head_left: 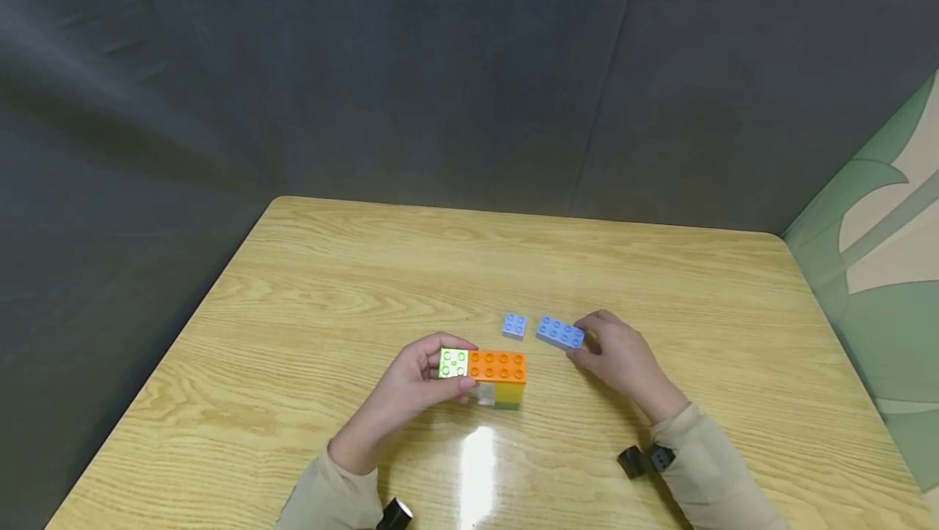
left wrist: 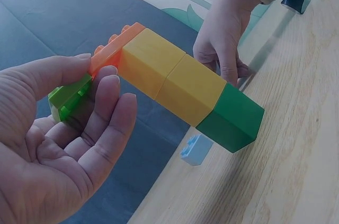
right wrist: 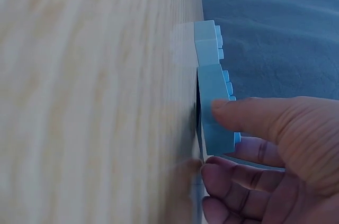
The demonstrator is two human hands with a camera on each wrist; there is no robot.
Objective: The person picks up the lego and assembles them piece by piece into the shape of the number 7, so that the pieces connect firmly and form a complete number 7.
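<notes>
A dark blue-grey cloth backdrop is filling the upper part and left side of the frame. A pale wood-grain table is spreading across the lower half, and a green and pale pink leaf-patterned panel is running down the right edge. Beige sleeves are entering from the bottom.

The person's left hand is occupying the lower centre, thumb and index finger pinching an upright block assembly by its upper left end; the other fingers are curling loosely below. The right hand is resting to the right of centre, thumb and forefinger pinching the right end of a long blue plastic brick with eight studs.

The assembly is showing an orange eight-stud plastic brick on top, a bright green four-stud brick beside it at the left, and two yellow bricks above a dark green one. Whether its base is touching the table, I cannot tell.

Smallest, a blue four-stud brick is lying on the table just left of the long one.
</notes>
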